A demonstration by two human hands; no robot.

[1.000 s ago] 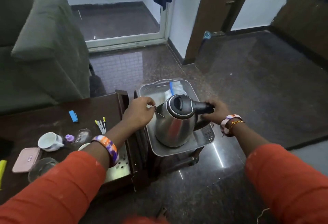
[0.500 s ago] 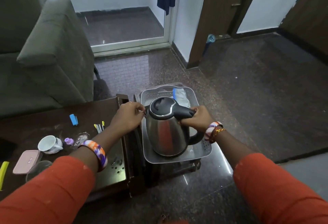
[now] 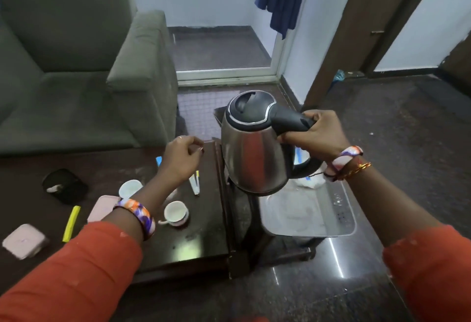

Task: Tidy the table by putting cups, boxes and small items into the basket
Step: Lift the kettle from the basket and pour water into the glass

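Note:
My right hand grips the black handle of a steel kettle and holds it in the air above the grey basket. The basket stands on a low stand to the right of the dark table. My left hand hovers over the table's right part with loosely curled fingers, holding nothing. On the table lie two white cups, two pink boxes, a yellow marker, pens, a blue item and a black object.
A grey-green sofa stands behind the table. White crumpled packaging lies in the basket's far end. Dark polished floor spreads to the right, with a wooden door frame and a glass door beyond.
My right hand has lifted the kettle up out of the basket. My left hand has let go of the kettle's spout side and drawn back over the table.

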